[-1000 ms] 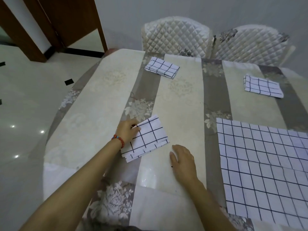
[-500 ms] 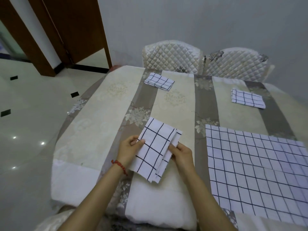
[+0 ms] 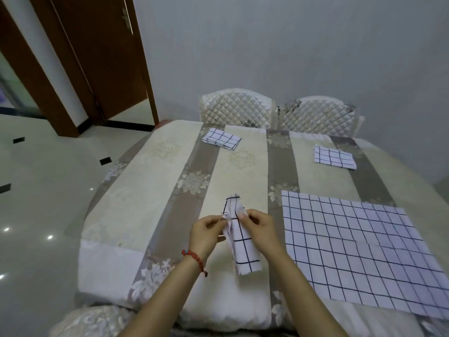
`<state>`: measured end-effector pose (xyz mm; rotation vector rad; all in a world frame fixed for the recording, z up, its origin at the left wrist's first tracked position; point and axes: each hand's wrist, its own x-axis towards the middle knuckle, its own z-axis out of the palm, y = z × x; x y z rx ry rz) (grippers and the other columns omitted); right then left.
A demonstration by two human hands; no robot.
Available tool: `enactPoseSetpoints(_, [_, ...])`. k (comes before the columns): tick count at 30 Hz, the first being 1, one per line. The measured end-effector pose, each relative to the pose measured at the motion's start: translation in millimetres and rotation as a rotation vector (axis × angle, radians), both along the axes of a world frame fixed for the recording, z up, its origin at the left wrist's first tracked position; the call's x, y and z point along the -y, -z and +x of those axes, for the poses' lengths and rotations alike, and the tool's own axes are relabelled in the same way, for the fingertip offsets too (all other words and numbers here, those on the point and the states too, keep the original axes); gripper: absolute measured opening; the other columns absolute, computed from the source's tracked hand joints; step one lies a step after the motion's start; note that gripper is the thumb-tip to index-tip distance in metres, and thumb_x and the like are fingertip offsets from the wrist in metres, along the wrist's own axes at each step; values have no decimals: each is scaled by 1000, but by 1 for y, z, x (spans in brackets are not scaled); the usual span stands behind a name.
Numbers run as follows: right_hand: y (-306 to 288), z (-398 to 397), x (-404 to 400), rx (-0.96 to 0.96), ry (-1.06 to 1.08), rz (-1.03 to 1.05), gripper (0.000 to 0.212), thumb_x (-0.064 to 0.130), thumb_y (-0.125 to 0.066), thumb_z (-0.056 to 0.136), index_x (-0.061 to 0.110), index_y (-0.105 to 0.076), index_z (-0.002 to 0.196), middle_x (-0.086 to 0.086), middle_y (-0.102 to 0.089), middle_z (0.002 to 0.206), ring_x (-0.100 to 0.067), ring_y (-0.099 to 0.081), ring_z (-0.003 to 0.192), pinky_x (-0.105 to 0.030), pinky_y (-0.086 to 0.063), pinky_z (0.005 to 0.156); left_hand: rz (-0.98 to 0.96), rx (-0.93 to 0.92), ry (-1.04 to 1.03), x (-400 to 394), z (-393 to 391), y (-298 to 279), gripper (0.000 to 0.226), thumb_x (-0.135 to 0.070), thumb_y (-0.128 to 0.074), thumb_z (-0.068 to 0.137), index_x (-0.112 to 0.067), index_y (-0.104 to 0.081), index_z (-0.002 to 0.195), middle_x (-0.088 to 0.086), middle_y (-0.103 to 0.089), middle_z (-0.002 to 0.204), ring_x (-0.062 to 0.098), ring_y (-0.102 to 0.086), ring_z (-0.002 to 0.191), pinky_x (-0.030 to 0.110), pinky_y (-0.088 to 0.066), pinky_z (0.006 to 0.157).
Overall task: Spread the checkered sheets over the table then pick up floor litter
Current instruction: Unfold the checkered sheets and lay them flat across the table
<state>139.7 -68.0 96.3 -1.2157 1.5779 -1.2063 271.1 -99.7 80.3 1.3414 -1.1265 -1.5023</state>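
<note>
A folded white sheet with dark checks (image 3: 241,239) hangs lifted above the near edge of the table (image 3: 145,190). My left hand (image 3: 206,231) pinches its upper left edge and my right hand (image 3: 261,229) pinches its upper right edge, close together. One checkered sheet (image 3: 359,251) lies spread flat on the table's right side. Two more folded checkered sheets lie at the far side: one at the far middle (image 3: 221,138), one at the far right (image 3: 334,157).
Two quilted white chairs (image 3: 237,108) (image 3: 318,116) stand behind the table against the grey wall. A brown door (image 3: 104,57) is open at the back left. Glossy floor with small black tiles (image 3: 105,161) lies to the left. A chair back (image 3: 92,322) sits at the bottom edge.
Both hands took hold of the folded sheet, lifted it off the table and turned it upright. The camera has pulled back and tilted up.
</note>
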Motion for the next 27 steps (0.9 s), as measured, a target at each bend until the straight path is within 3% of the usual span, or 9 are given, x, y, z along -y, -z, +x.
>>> enactPoseSetpoints(4, [-3, -17, -12, 19, 132, -2, 36, 22, -58, 89, 0, -50, 62, -4, -38, 60, -11, -36, 59, -25, -29, 60, -51, 117, -98, 3, 13, 1, 38, -5, -54, 86, -17, -55, 50, 8, -50, 55, 21, -48, 61, 35, -52, 64])
enactPoseSetpoints(7, [-3, -35, -18, -45, 278, 16, 38, 24, -58, 89, 12, -45, 55, 1, -33, 54, -12, -30, 53, -26, -23, 55, -138, 212, -152, 8, 26, -3, 44, -15, -52, 90, -16, -45, 47, 5, -39, 49, 17, -36, 55, 29, -33, 58])
enactPoseSetpoints(9, [-4, -42, -21, -93, 369, 45, 27, 25, -59, 88, 17, -54, 63, -1, -46, 58, -19, -45, 59, -27, -31, 54, -186, 238, -133, 10, 31, -9, 39, -18, -50, 91, -10, -44, 54, 10, -39, 56, 17, -34, 59, 29, -29, 60])
enactPoseSetpoints(10, [-4, -42, -21, -115, 399, 80, 14, 24, -59, 88, 14, -62, 78, -6, -59, 72, -24, -56, 74, -29, -41, 62, -212, 246, -117, 10, 32, -13, 38, -19, -50, 91, -9, -43, 55, 11, -39, 57, 17, -34, 59, 29, -30, 60])
enactPoseSetpoints(12, [-5, -38, -22, -197, 407, 131, 33, 22, -59, 89, 7, -58, 118, -12, -63, 113, -28, -57, 108, -31, -44, 86, -258, 251, -89, 8, 30, -20, 39, -19, -50, 91, -7, -44, 54, 12, -39, 54, 18, -35, 56, 30, -32, 58])
enactPoseSetpoints(15, [-13, -19, -23, -278, 273, 16, 48, 28, -59, 89, 17, -46, 133, -2, -49, 136, -18, -46, 124, -25, -36, 95, -291, 240, -57, 4, 21, -31, 39, -17, -56, 87, -12, -52, 49, 0, -48, 43, 14, -41, 46, 27, -39, 53])
enactPoseSetpoints(19, [-24, 12, -27, -292, 109, -52, 49, 52, -55, 83, 33, -49, 127, 21, -47, 124, -2, -43, 122, -20, -34, 97, -326, 207, -18, 2, 9, -45, 36, -13, -66, 80, -24, -59, 47, -11, -56, 40, 0, -52, 43, 16, -46, 43])
enactPoseSetpoints(22, [-31, 26, -31, -287, 49, -22, 61, 64, -53, 73, 34, -48, 126, 18, -52, 126, -3, -48, 117, -28, -43, 96, -368, 220, 5, 1, 6, -57, 31, -21, -70, 77, -23, -61, 48, -12, -57, 40, -2, -52, 43, 14, -46, 45])
enactPoseSetpoints(27, [-27, 26, -34, -371, 105, -20, 34, 30, -52, 85, 25, -56, 119, 9, -61, 117, -13, -56, 107, -29, -47, 85, -479, 332, -8, -1, 9, -72, 27, -19, -68, 79, -24, -63, 53, -15, -59, 47, -9, -55, 49, 3, -40, 50])
